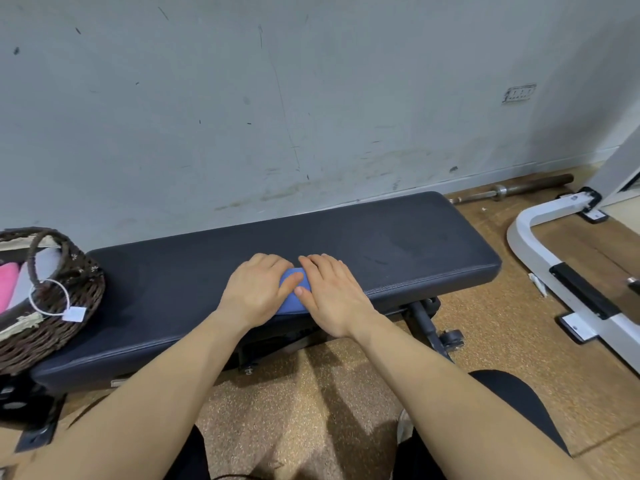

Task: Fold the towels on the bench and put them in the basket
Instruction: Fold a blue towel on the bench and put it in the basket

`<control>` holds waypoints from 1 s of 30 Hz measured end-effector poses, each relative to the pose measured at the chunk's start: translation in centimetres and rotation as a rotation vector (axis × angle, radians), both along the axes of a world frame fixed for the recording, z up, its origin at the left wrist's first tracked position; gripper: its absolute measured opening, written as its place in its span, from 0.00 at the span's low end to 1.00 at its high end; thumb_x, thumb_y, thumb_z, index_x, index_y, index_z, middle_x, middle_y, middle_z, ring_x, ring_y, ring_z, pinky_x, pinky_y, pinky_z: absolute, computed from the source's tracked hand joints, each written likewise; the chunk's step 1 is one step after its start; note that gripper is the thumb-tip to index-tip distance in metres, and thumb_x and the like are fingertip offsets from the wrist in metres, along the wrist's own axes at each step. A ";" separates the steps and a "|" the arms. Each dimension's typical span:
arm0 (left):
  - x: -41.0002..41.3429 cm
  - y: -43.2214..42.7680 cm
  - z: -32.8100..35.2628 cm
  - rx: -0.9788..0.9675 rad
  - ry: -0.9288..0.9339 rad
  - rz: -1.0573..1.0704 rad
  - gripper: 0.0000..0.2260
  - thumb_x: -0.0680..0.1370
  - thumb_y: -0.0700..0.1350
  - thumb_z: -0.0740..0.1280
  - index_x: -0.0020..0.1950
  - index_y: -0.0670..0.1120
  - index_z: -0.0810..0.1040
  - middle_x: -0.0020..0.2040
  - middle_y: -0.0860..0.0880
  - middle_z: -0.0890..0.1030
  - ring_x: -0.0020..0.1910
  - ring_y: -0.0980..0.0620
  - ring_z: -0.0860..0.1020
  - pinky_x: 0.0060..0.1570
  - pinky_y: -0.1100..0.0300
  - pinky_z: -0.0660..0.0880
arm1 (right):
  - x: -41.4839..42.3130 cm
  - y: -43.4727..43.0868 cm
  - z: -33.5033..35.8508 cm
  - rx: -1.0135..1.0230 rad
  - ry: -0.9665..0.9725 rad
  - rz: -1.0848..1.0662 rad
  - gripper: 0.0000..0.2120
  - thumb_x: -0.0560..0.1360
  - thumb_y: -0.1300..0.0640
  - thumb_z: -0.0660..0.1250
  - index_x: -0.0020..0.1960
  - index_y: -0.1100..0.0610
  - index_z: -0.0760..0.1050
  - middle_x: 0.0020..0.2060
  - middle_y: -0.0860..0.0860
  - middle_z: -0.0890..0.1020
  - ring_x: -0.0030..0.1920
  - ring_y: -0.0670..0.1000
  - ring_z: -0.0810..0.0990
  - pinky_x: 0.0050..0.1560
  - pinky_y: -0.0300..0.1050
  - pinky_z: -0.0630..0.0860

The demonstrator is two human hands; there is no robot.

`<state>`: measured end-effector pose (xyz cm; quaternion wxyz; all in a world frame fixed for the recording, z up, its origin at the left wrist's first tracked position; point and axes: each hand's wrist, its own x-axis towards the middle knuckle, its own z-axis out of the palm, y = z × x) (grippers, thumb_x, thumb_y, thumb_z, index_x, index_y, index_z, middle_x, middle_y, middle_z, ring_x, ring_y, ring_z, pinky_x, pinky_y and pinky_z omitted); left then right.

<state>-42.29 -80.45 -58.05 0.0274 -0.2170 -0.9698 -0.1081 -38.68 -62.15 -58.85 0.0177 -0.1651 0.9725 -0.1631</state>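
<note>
A small folded blue towel (pixel 291 299) lies near the front edge of the black padded bench (pixel 398 244). My left hand (pixel 254 291) and my right hand (pixel 330 294) lie flat on top of it side by side, fingers straight, covering most of it. Only a blue strip shows between the hands. A dark wicker basket (pixel 69 306) stands on the bench's left end. It holds a pink towel (pixel 7 285) and a pale grey towel (pixel 29 282).
A grey scuffed wall runs right behind the bench. A white tag on a loop (pixel 73 313) hangs from the basket handle. To the right on the floor stand a white machine frame (pixel 540 251) and a steel barbell (pixel 512 190) by the wall. My knees are below.
</note>
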 end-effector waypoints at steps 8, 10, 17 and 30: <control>2.9 -2.7 3.1 0.183 -0.335 0.128 0.22 0.68 0.67 0.72 0.53 0.58 0.70 0.49 0.59 0.77 0.48 0.55 0.75 0.44 0.56 0.74 | -0.5 1.5 3.8 0.057 -0.193 0.031 0.30 0.68 0.34 0.73 0.63 0.49 0.73 0.54 0.50 0.76 0.56 0.53 0.73 0.55 0.50 0.72; 4.2 -3.6 4.0 0.241 -0.338 0.142 0.21 0.67 0.64 0.74 0.52 0.58 0.70 0.48 0.59 0.77 0.48 0.55 0.75 0.42 0.58 0.73 | -0.2 0.6 5.0 0.020 -0.268 0.055 0.27 0.65 0.36 0.77 0.56 0.49 0.75 0.50 0.49 0.75 0.51 0.52 0.75 0.47 0.47 0.72; 6.4 -12.0 11.8 0.504 -0.164 0.343 0.19 0.66 0.60 0.78 0.49 0.57 0.74 0.47 0.59 0.80 0.47 0.56 0.77 0.45 0.57 0.73 | -1.1 -6.2 12.7 -0.518 -0.374 0.018 0.24 0.61 0.47 0.83 0.53 0.48 0.76 0.48 0.45 0.82 0.47 0.46 0.81 0.46 0.42 0.76; 7.7 -34.3 15.1 0.890 -0.011 0.878 0.22 0.66 0.61 0.75 0.52 0.48 0.80 0.47 0.50 0.83 0.45 0.51 0.81 0.48 0.51 0.78 | -8.8 -35.5 19.3 -0.714 -0.321 0.241 0.17 0.73 0.64 0.69 0.60 0.53 0.79 0.47 0.50 0.83 0.48 0.50 0.82 0.52 0.45 0.80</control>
